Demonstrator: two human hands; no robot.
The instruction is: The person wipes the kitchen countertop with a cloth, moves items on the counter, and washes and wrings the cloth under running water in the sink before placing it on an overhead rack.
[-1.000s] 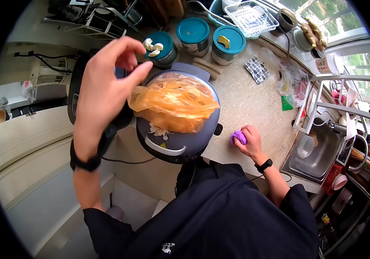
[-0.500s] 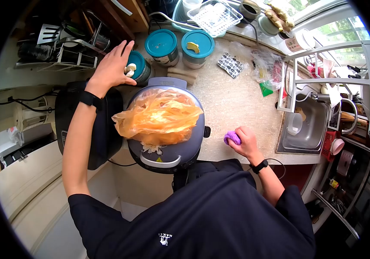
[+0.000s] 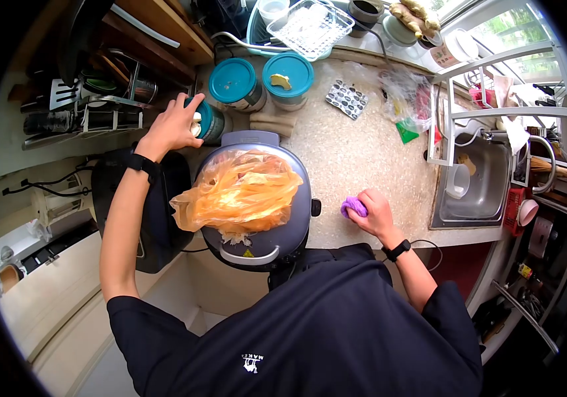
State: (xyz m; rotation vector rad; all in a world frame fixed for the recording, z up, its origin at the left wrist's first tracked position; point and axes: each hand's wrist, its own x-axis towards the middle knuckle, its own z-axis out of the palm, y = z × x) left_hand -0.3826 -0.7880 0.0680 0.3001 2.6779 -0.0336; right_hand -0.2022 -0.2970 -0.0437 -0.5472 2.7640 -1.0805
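Note:
My left hand (image 3: 172, 127) is curled round the top of a teal-lidded canister (image 3: 213, 124), which leans slightly. Pale garlic cloves (image 3: 195, 128) lie on its lid, partly hidden by my fingers. Closed in my right hand (image 3: 377, 213) is a crumpled purple cloth (image 3: 354, 207), low over the counter. Between my arms stands a grey round electric cooker (image 3: 257, 248) with an orange plastic bag (image 3: 240, 195) on its lid. Two larger teal-lidded canisters stand behind: one plain-topped (image 3: 232, 81), the other (image 3: 288, 74) with a yellowish piece (image 3: 281, 82) on top.
A black appliance (image 3: 141, 212) stands left of the cooker, below a utensil rack (image 3: 108, 119). On the counter (image 3: 343, 155) lie a blister-like patterned sheet (image 3: 347, 99) and clear plastic bags (image 3: 405, 96). A white rack (image 3: 501, 112) stands by the steel sink (image 3: 485, 202) at right.
My left hand has closed round the small canister's top, and the canister now leans. My right hand keeps the purple cloth in nearly the same place. The view has shifted slightly.

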